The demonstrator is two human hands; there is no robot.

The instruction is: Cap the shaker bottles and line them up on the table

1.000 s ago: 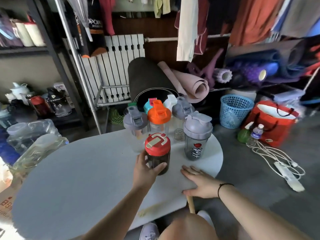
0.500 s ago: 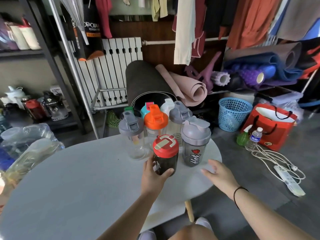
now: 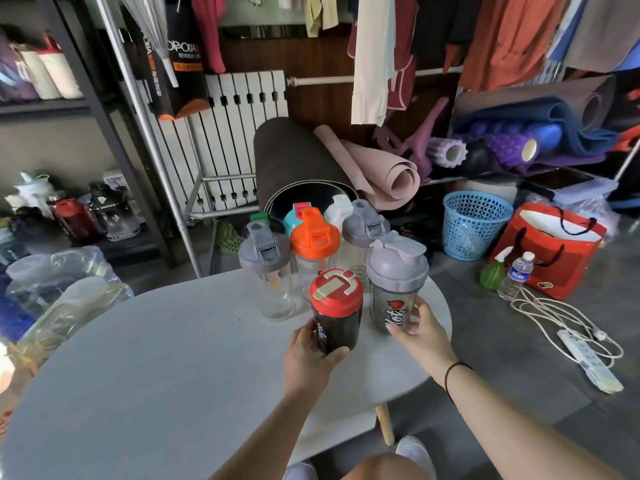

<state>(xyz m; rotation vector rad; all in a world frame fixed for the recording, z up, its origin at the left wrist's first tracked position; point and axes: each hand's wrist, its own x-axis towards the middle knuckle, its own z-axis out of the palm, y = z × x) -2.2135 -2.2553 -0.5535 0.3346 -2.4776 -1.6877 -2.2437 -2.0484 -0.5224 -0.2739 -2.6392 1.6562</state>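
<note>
Grip status: the left hand (image 3: 313, 355) is wrapped around the lower body of the dark bottle with the red cap (image 3: 335, 311), thumb on the near wall and fingers hidden behind; the right hand (image 3: 420, 332) has thumb and fingertips on the lower wall of the smoky bottle with the grey cap (image 3: 394, 289), contact light rather than a full wrap. Both bottles stand upright, side by side, toward the 1 o'clock edge of the worktop (image 3: 156, 358), the grey-capped one at 3 o'clock of the red-capped one. Handling, as a judgement: both appear empty, so light and easily tipped; the plastic walls are stiff, smooth and possibly slippery. Take hold at mid-body or lower, not at the flip lid. Behind them, at 12 o'clock, stands a cluster of capped bottles, among them the orange-capped bottle (image 3: 314, 252) and the clear grey-lidded bottle (image 3: 266, 271), close enough to be knocked.
</note>
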